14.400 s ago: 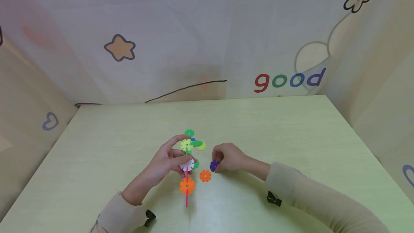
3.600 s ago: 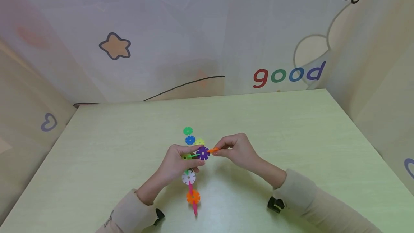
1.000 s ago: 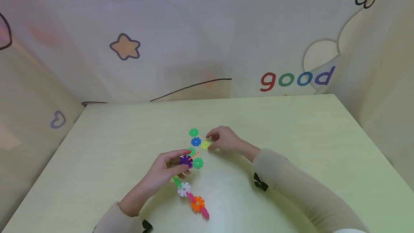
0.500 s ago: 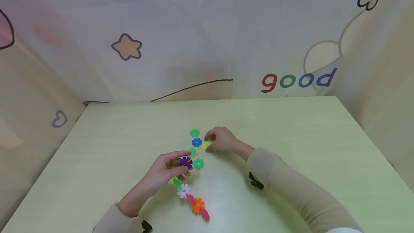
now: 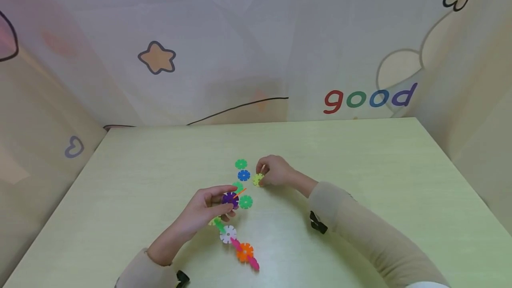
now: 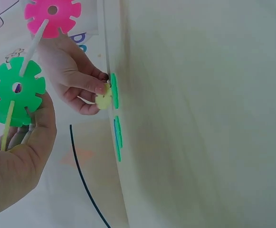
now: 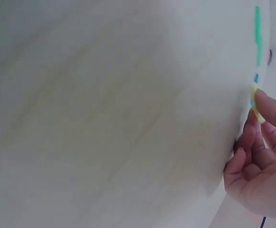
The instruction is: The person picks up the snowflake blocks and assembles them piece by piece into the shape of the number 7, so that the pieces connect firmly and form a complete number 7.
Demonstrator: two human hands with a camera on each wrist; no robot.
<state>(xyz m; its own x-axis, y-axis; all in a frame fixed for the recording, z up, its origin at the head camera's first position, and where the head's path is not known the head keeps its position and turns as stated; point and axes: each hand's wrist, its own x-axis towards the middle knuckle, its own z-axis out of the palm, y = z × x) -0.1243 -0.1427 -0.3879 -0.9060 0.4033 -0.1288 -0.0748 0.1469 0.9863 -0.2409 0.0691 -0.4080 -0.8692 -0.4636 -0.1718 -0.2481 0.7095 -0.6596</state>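
Note:
My left hand (image 5: 200, 212) grips a chain of slotted plastic snowflake discs by its upper end, at a purple disc (image 5: 227, 198). An orange disc (image 5: 241, 192), seen edge-on, sticks out from the purple one. Below the hand the chain hangs toward me through a white disc (image 5: 228, 234), a second orange disc (image 5: 245, 252) and pink discs (image 5: 254, 263). In the left wrist view a green disc (image 6: 26, 85) of the chain shows large. My right hand (image 5: 279, 171) pinches a yellow disc (image 5: 257, 179) between thumb and fingers, tilted up close over the table.
Loose on the pale table (image 5: 340, 154) lie a blue disc (image 5: 244, 175), a green disc (image 5: 241, 164) behind it, and two more green discs, one (image 5: 246, 202) right beside the left hand's fingertips. A printed curtain (image 5: 240, 34) stands behind the table.
Since the oldest frame, the purple and loose orange discs have joined the chain. Within the last second my right hand has taken hold of the yellow disc and tipped it up. My left hand barely moved.

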